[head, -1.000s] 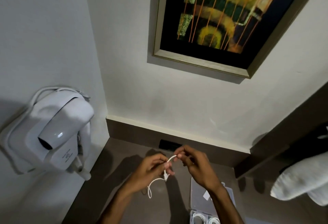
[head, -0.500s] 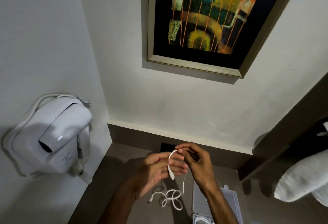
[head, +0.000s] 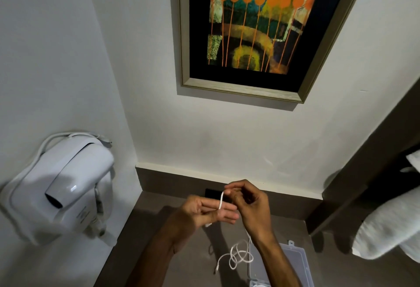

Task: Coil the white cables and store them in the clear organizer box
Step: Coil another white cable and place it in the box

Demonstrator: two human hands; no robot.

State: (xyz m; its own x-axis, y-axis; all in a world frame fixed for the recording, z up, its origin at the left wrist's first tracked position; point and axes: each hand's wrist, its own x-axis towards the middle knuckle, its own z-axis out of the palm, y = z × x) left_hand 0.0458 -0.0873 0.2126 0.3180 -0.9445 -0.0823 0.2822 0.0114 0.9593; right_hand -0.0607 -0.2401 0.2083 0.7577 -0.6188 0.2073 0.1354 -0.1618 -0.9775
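A thin white cable [head: 238, 256] runs between both hands above a brown counter. My left hand [head: 204, 213] has its fingers stretched out flat, and the cable crosses over them with one plug end sticking out below the palm. My right hand [head: 250, 205] pinches the cable just above the left fingers. The rest of the cable hangs down behind the right wrist and lies in loose loops on the counter. The clear organizer box [head: 297, 264] lies open at the bottom right, partly hidden by my right forearm, with a white coil in it at the frame's bottom edge.
A white wall-mounted hair dryer [head: 63, 186] hangs on the left wall. A framed painting [head: 256, 29] is on the back wall above the counter [head: 145, 236]. White rolled towels [head: 386, 225] sit at the right beside a dark wooden panel.
The view tilted down a little. The cable has gone over my outstretched left fingers, and more of its loose loops lie on the counter beside the box.
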